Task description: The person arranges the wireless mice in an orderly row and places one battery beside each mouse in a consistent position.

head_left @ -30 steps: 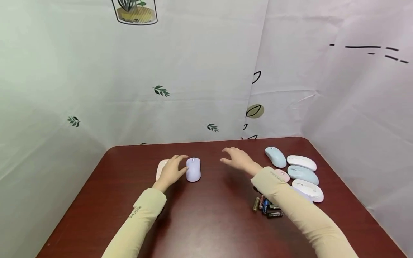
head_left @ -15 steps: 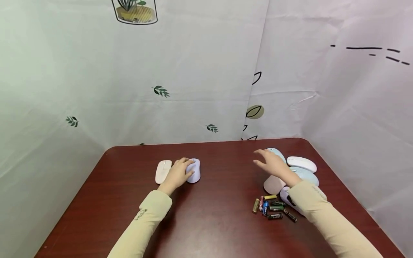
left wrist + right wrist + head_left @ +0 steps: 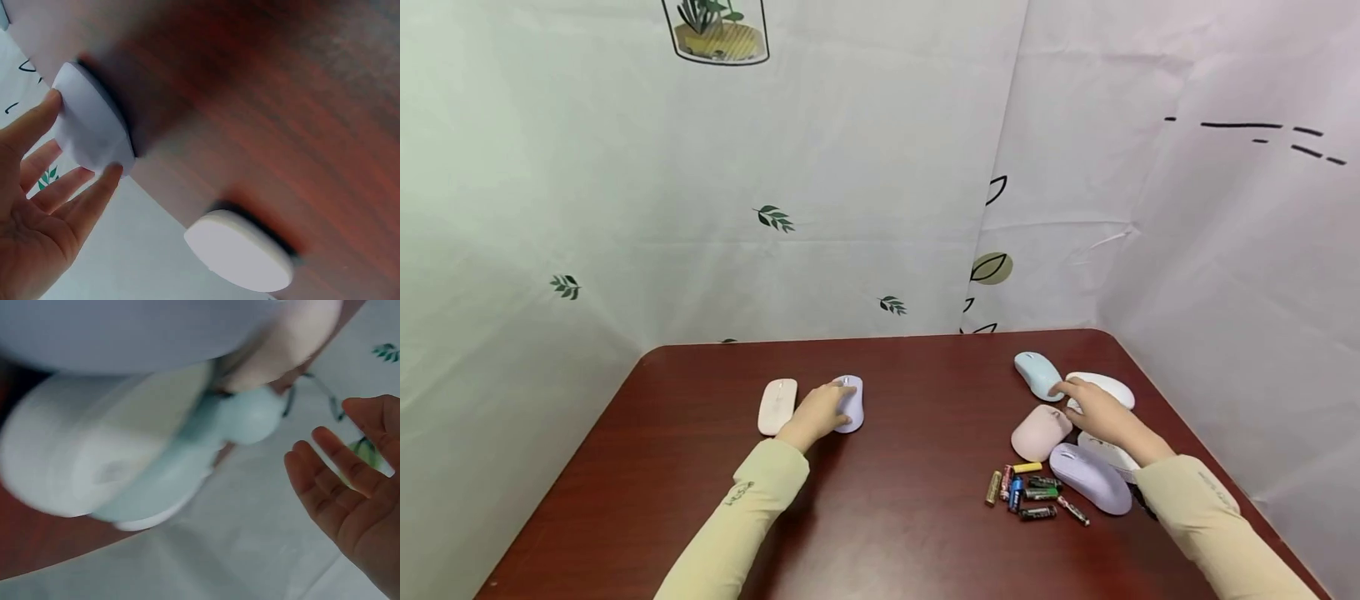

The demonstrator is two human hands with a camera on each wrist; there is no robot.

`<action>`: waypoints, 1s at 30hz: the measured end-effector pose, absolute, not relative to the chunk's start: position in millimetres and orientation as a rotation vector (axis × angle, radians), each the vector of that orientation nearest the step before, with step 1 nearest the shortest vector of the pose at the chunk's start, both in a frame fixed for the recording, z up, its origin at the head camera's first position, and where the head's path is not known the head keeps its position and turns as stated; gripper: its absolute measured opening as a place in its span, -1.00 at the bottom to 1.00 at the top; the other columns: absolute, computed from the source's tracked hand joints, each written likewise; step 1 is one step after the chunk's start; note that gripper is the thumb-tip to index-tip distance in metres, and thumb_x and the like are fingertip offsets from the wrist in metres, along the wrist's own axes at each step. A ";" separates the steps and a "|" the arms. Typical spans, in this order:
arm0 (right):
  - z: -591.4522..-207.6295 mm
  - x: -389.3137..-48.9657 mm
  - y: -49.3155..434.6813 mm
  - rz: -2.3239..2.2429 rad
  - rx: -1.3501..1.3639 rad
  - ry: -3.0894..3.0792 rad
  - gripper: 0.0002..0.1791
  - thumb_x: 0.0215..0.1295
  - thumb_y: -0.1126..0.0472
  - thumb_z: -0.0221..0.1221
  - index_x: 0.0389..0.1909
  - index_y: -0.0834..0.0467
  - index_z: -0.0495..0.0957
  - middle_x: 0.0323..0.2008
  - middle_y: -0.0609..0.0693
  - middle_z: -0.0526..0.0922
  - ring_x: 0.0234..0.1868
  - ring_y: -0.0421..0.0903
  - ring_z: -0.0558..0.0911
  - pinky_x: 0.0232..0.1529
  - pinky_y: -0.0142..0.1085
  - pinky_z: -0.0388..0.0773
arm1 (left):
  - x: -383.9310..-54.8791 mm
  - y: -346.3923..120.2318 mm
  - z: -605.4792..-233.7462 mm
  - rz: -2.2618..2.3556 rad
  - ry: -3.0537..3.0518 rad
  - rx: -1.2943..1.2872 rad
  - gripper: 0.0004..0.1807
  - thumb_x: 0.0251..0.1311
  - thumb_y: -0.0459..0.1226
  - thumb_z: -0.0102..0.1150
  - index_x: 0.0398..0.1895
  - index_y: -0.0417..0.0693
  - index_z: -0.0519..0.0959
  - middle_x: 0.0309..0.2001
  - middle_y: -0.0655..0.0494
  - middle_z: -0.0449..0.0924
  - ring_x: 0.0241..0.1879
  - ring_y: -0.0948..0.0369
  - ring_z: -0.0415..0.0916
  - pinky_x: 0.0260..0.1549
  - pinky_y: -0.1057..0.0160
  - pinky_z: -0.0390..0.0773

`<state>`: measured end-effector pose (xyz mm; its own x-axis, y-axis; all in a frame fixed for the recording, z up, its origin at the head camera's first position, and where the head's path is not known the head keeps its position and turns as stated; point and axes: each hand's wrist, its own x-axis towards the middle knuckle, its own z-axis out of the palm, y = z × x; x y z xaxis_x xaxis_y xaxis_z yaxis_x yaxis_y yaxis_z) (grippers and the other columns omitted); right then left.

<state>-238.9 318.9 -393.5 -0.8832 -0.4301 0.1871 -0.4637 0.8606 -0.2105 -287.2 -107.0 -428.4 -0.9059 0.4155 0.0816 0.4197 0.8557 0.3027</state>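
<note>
My left hand (image 3: 817,414) is on a lavender computer mouse (image 3: 851,405) on the table's left half. In the left wrist view, fingers and thumb hold the lavender mouse (image 3: 94,122) at both ends. A cream mouse (image 3: 777,407) lies just left of that hand. Over on the right, my right hand (image 3: 1097,412) hovers above a cluster of mice, holding nothing, its fingers loosely bent. Near its fingertips are a light blue mouse (image 3: 1037,375), a white mouse (image 3: 1112,388) and a pink mouse (image 3: 1041,433). Another light blue mouse (image 3: 175,478) shows in the right wrist view.
A second lavender mouse (image 3: 1090,478) and a white mouse (image 3: 1111,455) lie below the right hand. Several loose batteries (image 3: 1037,494) are grouped left of them. The dark red table (image 3: 880,533) has white patterned cloth (image 3: 880,167) behind and at both sides.
My left hand has shifted from the cream mouse onto the lavender one. My right hand has swung right, from the table's middle to over the mouse cluster, uncovering the pink and lavender mice and the batteries.
</note>
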 end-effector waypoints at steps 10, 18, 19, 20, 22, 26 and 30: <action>-419.8 -234.8 363.8 0.158 0.627 -2.930 -0.66 -0.12 0.46 0.31 -0.21 0.30 0.57 -0.29 0.24 0.59 -0.30 0.20 0.57 -0.34 0.02 0.51 | -291.3 -97.3 -425.1 -0.433 -3.058 -0.595 -0.47 -0.21 -0.32 0.49 -0.05 -0.26 0.59 -0.08 -0.16 0.64 -0.03 -0.09 0.55 -0.02 0.06 0.51; -419.0 -235.3 378.6 0.174 0.661 -3.071 -0.54 -0.10 0.41 0.32 -0.07 0.25 0.53 -0.15 0.27 0.53 -0.19 0.27 0.54 -0.35 0.03 0.51 | -291.4 -97.1 -422.8 -0.440 -3.084 -0.569 -0.46 -0.23 -0.31 0.50 -0.07 -0.25 0.60 -0.09 -0.17 0.63 -0.04 -0.09 0.55 -0.03 0.05 0.52; -417.5 -236.4 379.5 0.184 0.670 -3.084 -0.54 -0.09 0.41 0.33 -0.06 0.24 0.53 -0.14 0.28 0.52 -0.18 0.27 0.54 -0.35 0.03 0.51 | -291.4 -96.9 -422.2 -0.436 -3.084 -0.566 -0.46 -0.23 -0.31 0.50 -0.07 -0.25 0.60 -0.09 -0.17 0.63 -0.04 -0.09 0.55 -0.03 0.05 0.52; -416.4 -237.6 380.5 0.191 0.680 -3.090 -0.54 -0.09 0.41 0.33 -0.06 0.24 0.53 -0.14 0.28 0.52 -0.17 0.27 0.54 -0.33 0.03 0.52 | -291.5 -96.7 -421.7 -0.436 -3.083 -0.562 -0.46 -0.24 -0.31 0.50 -0.07 -0.25 0.59 -0.09 -0.17 0.63 -0.04 -0.09 0.55 -0.03 0.05 0.51; -415.2 -240.8 382.8 0.201 0.701 -3.099 -0.53 -0.09 0.41 0.33 -0.05 0.24 0.52 -0.13 0.29 0.51 -0.16 0.28 0.54 -0.31 0.03 0.52 | -291.9 -96.4 -421.2 -0.429 -3.073 -0.565 -0.46 -0.25 -0.32 0.51 -0.08 -0.25 0.60 -0.11 -0.17 0.64 -0.06 -0.09 0.56 -0.04 0.05 0.52; -417.1 -246.8 389.7 0.222 0.751 -3.088 -0.51 -0.10 0.41 0.33 -0.04 0.26 0.51 -0.17 0.26 0.53 -0.20 0.18 0.58 -0.28 -0.03 0.53 | -293.5 -96.0 -421.5 -0.416 -3.072 -0.556 -0.46 -0.26 -0.32 0.51 -0.09 -0.25 0.60 -0.11 -0.16 0.64 -0.06 -0.08 0.56 -0.04 0.06 0.51; -418.7 -252.3 393.5 0.217 0.770 -3.102 -0.51 -0.09 0.38 0.34 -0.04 0.27 0.50 -0.19 0.25 0.53 -0.27 0.07 0.59 -0.27 -0.06 0.53 | -294.8 -96.7 -420.9 -0.424 -3.088 -0.554 -0.46 -0.24 -0.32 0.51 -0.07 -0.26 0.59 -0.10 -0.17 0.63 -0.05 -0.07 0.55 -0.04 0.07 0.52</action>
